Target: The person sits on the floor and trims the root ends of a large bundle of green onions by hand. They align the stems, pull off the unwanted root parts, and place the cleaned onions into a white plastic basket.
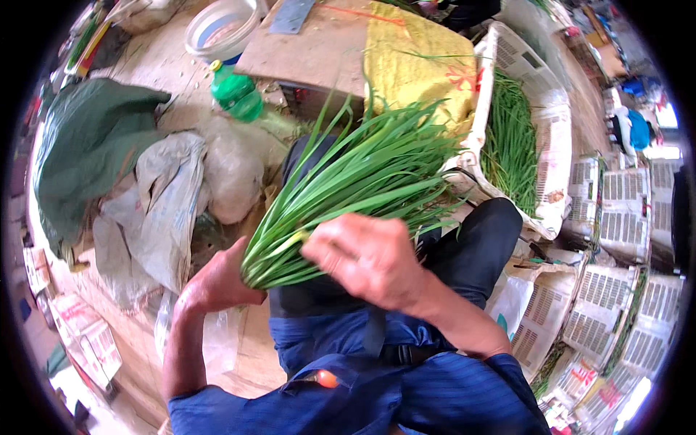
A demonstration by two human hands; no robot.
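Observation:
A thick bunch of long, flat green leaves, like garlic chives (359,168), fans out over my lap towards the upper right. My left hand (225,280) grips its gathered end at the lower left; part of that hand is hidden behind the stalks. My right hand (364,255) is closed over the lower side of the bunch, thumb and forefinger pinched at a yellowish leaf (291,243). Motion blurs the right fingers somewhat. Beyond the leaf tips a yellow woven sack (416,65) lies over a wooden board (310,57).
A white plastic crate (553,130) at the right holds more green leaves (508,141). Other crates (598,293) stand farther right. A green bottle (236,92) and a white bucket (223,27) are ahead; plastic bags (234,168) and a dark green sack (92,152) lie left.

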